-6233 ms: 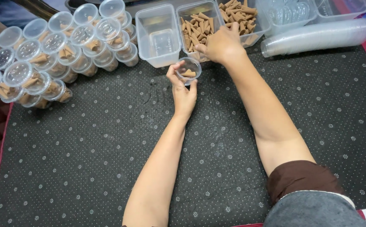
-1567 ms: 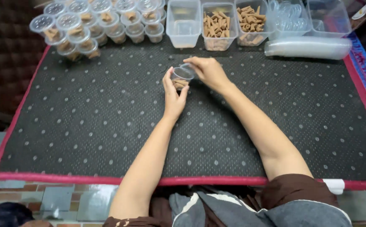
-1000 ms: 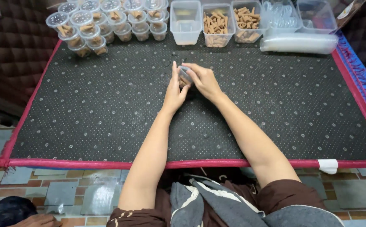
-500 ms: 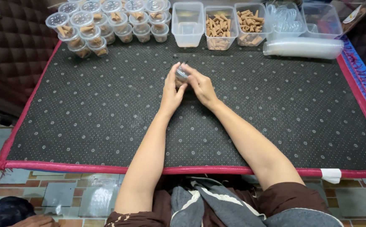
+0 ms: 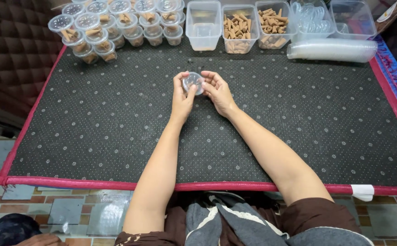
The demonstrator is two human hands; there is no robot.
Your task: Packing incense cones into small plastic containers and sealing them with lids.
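Dark rubbery matting with a grid of pale dots and a red border [image 5: 93, 136] covers the counter, and a tiled floor shows below its near edge. Over the middle of the mat, toward its far half, both hands meet around one small round clear plastic cup [image 5: 192, 82], which looks capped with a clear lid.

The left hand [image 5: 181, 96] cradles the cup from its left side, thumb up by the rim and fingers curled behind. The right hand [image 5: 217, 90] closes on it from the right, fingertips bent over the top edge. So the cup sits pinched between the two hands, lifted clear of the mat or just over it; which one cannot be told from this angle. What is inside the cup is hidden by glare.

Judging by the grip, the lid is being pressed home. To do that well, the cup should stay level, the left hand steadying the wall without squeezing it out of round, while the right fingertips work round the rim with even pressure until the edge seats all the way.

Along the far edge stand a cluster of lidded clear cups holding brown cone-shaped pieces [image 5: 112, 23], an empty clear rectangular tub [image 5: 203, 23], two clear tubs of the same brown cones [image 5: 255, 25], and a long lying stack of clear cups [image 5: 330, 50], all well apart from the hands.
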